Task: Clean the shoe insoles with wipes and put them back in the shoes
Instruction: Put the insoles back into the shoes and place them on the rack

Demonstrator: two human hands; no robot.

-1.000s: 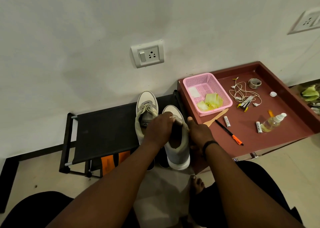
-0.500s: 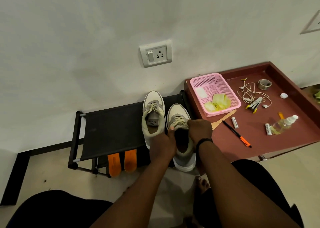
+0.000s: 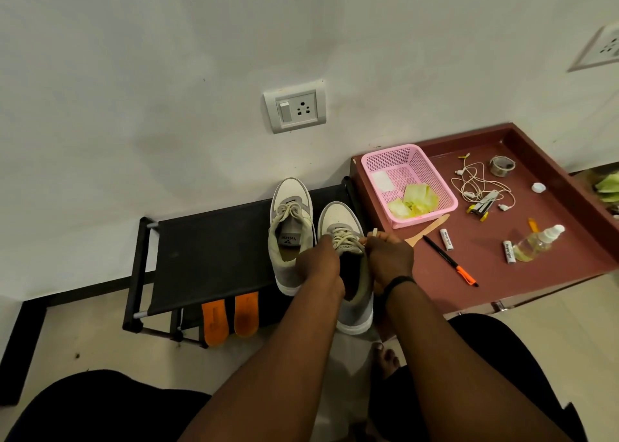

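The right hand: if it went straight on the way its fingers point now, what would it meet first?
The right hand points up-left, over the laces of the near shoe. It would probably meet those laces first, then the toe; depth is unclear.

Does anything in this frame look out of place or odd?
Yes: two orange insoles lean against the black shoe rack, still outside the grey-and-white sneakers. A loose white bottle cap lies apart from the clear spray bottle on the maroon tray.

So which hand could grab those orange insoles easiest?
Probably the left hand. The orange insoles lean under the black rack, on the person's left. The right hand is farther off, pinching the right shoe's lace.
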